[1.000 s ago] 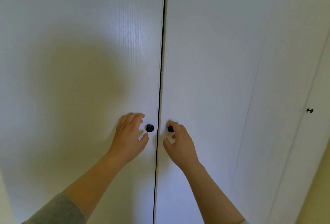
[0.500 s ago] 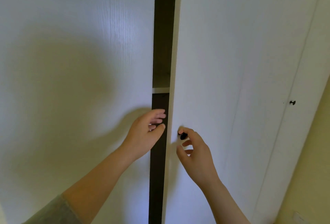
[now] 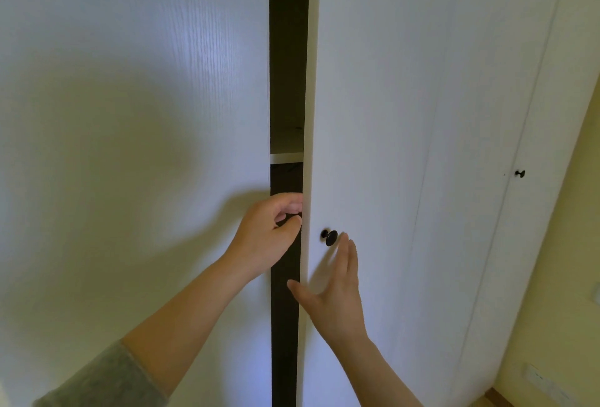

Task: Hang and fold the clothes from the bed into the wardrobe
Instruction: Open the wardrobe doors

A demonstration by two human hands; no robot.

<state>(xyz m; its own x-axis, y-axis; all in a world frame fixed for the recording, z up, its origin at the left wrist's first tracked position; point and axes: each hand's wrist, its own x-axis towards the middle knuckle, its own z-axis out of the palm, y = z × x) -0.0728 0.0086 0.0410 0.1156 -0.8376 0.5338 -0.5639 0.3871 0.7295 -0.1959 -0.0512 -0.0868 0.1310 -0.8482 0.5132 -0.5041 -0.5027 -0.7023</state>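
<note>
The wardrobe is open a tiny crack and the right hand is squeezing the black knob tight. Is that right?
Not quite. The wardrobe is open a tiny crack, but the right hand isn't squeezing the black knob: its fingers are straight and open, just beside the knob. The head view shows this.

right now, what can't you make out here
Head view only.
1. Wardrobe inside: dark, only a narrow slit shows.
2. What the left hand grips: its own fingers hide it.
3. Whether the right hand touches the knob: blurred.
4. Clothes and bed: out of frame.
</note>
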